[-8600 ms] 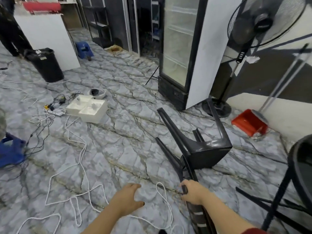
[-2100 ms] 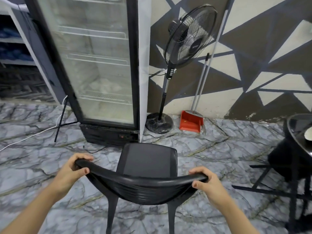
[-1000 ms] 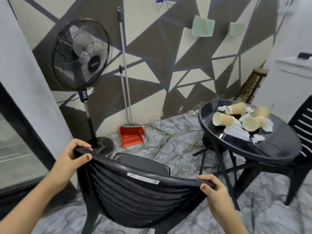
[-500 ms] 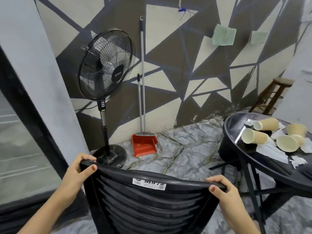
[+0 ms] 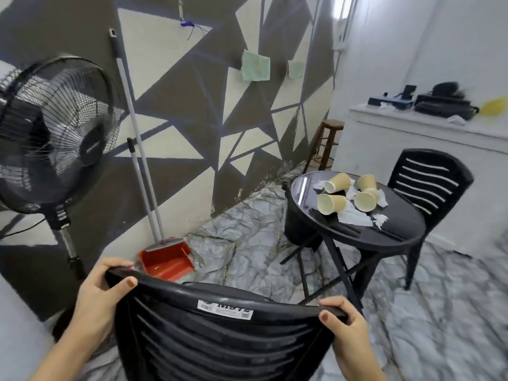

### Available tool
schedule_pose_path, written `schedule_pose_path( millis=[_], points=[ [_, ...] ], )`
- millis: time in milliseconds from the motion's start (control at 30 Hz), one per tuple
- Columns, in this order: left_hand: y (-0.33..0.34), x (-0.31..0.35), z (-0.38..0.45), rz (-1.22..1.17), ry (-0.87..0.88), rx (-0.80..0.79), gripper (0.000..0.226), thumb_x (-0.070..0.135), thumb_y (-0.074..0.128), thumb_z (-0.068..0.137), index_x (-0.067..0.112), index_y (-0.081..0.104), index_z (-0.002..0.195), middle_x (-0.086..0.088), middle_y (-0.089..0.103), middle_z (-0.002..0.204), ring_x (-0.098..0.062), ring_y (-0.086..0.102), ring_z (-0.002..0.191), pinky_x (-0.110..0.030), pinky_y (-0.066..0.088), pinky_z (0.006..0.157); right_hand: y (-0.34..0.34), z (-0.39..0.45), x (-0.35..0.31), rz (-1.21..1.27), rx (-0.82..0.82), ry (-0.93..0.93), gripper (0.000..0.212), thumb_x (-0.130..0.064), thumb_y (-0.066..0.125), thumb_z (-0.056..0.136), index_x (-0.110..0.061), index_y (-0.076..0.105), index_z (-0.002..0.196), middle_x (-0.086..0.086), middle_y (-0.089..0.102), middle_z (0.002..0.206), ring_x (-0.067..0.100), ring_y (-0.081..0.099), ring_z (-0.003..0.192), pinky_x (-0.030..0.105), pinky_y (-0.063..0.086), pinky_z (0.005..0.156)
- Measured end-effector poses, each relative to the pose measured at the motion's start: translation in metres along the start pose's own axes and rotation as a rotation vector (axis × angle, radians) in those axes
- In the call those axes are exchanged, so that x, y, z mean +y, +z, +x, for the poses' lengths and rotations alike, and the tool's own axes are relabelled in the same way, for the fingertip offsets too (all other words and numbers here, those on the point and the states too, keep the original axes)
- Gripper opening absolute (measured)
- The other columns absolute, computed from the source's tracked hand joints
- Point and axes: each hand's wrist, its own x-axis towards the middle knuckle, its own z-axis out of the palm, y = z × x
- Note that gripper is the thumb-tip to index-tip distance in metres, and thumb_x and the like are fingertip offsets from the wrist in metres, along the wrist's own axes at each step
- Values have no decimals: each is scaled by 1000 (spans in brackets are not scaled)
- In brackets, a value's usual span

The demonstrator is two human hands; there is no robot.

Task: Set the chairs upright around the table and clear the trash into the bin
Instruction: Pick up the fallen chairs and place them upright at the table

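Note:
I hold a black plastic chair (image 5: 220,339) by the top rail of its backrest, upright, close in front of me. My left hand (image 5: 101,295) grips the rail's left end and my right hand (image 5: 343,323) grips its right end. A round black table (image 5: 390,235) stands ahead on the right, with several tipped paper cups (image 5: 331,204) and crumpled white napkins (image 5: 354,217) on it. A second black chair (image 5: 428,185) stands upright behind the table. A dark bin (image 5: 298,224) sits under the table's far side, partly hidden.
A black standing fan (image 5: 52,133) is at the left. A red dustpan (image 5: 167,262) and broom handles lean on the patterned wall. A wooden stool (image 5: 327,144) stands in the corner, next to a white counter (image 5: 412,138) with dark items on top.
The view has swung right, so the whole table and the second chair now show. Both hands keep the same grip on the chair's backrest, and the chair has come nearer to the table.

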Motion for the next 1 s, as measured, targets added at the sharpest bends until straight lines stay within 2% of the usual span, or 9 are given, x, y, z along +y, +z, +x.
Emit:
schedule_pose_path(
  millis=[67, 200, 333, 400, 500, 633, 767, 867, 1000],
  points=[
    [22, -4, 16, -27, -4, -53, 19, 21, 69, 56, 28, 66, 73, 15, 62, 72, -6, 52, 73, -8, 43, 65, -11, 0, -5, 7, 60, -36, 71, -53, 89, 6, -12, 69, 60, 1, 63, 60, 10, 59, 56, 14, 48, 53],
    [69, -21, 47, -54, -4, -108, 38, 49, 80, 43, 27, 65, 71, 15, 65, 71, 1, 57, 68, -9, 46, 62, -33, 9, -20, -1, 140, -44, 68, -55, 88, 6, -15, 68, 58, -2, 62, 56, 9, 58, 53, 15, 48, 51],
    [112, -52, 74, -120, -75, -190, 24, 33, 71, 52, 24, 64, 74, 4, 60, 78, -14, 51, 74, -19, 45, 64, -56, 24, -34, -44, 211, -47, 69, -55, 88, 6, -16, 68, 59, 0, 64, 61, 12, 61, 58, 18, 51, 54],
    [134, -65, 84, -169, -119, -219, 17, 22, 69, 56, 23, 64, 72, -3, 55, 81, -16, 49, 74, -14, 45, 59, -66, 31, -40, -35, 252, -51, 68, -53, 89, 6, -15, 67, 59, 1, 65, 61, 13, 61, 58, 18, 51, 53],
    [171, -71, 96, -212, -152, -269, 14, 17, 67, 57, 24, 66, 70, 7, 60, 73, -11, 48, 68, -9, 43, 54, -83, 43, -50, -36, 312, -77, 73, -52, 89, 5, -12, 65, 61, -2, 63, 57, 11, 59, 54, 17, 49, 50],
    [207, -75, 122, -221, -150, -373, 53, 56, 85, 31, 24, 63, 68, 10, 60, 68, -3, 54, 58, -10, 43, 51, -97, 52, -59, -54, 364, -69, 85, -52, 90, 7, -7, 62, 72, -4, 63, 59, 11, 60, 55, 19, 49, 48],
    [242, -89, 157, -300, -197, -508, 23, 29, 79, 51, 23, 63, 66, -12, 51, 80, -4, 54, 56, -10, 44, 51, -96, 65, -56, -11, 459, -94, 79, -48, 91, 6, -9, 62, 67, -3, 63, 58, 11, 60, 54, 19, 50, 49],
    [258, -110, 190, -282, -203, -607, 56, 53, 88, 31, 22, 60, 68, -9, 50, 78, -12, 51, 63, -13, 43, 52, -88, 74, -45, 11, 560, -124, 79, -44, 92, 7, -6, 60, 67, -1, 62, 60, 11, 59, 55, 16, 49, 50],
    [276, -126, 227, -276, -262, -769, 66, 54, 90, 21, 18, 60, 68, -13, 49, 79, -11, 54, 62, -13, 44, 51, -74, 74, -17, 32, 731, -125, 62, -33, 93, 8, -10, 65, 57, 2, 62, 58, 6, 58, 49, 12, 46, 48]
  ],
)
